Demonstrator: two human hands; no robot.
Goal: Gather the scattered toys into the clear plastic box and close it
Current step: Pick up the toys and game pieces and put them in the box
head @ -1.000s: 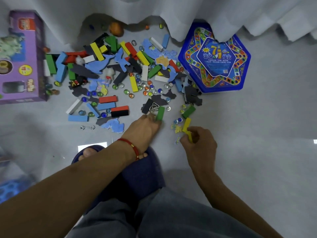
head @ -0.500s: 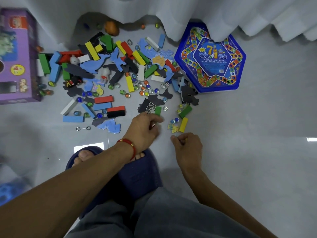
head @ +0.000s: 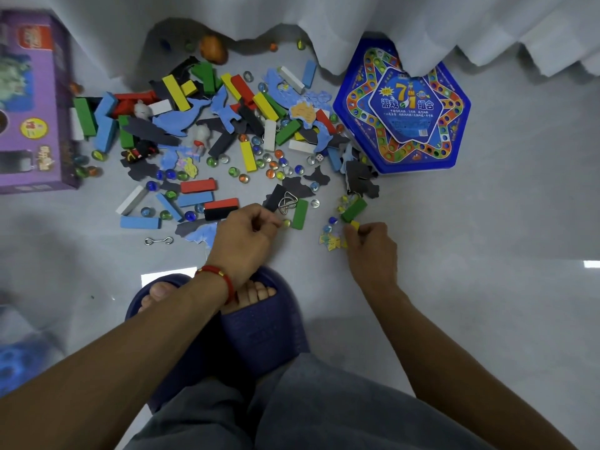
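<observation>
Toy pile (head: pixel 227 134) spreads across floor ahead of you, well apart from any clear box; none in view. Wooden blocks: stiff, light, take by long sides. Marbles (head: pixel 276 170): slick, will roll; scoop several. Your left hand (head: pixel 246 235) curled, contents hidden. Right hand (head: pixel 370 245) pinching yellow block (head: pixel 355 225).

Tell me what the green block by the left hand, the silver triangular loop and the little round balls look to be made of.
Green block: probably painted wood, given its flat matte colour and crisp edges; plastic is possible. Triangular loop: bent metal wire, thin, silvery and shiny. Round balls: glass marbles, by their see-through bodies, coloured swirls and bright glints.
</observation>
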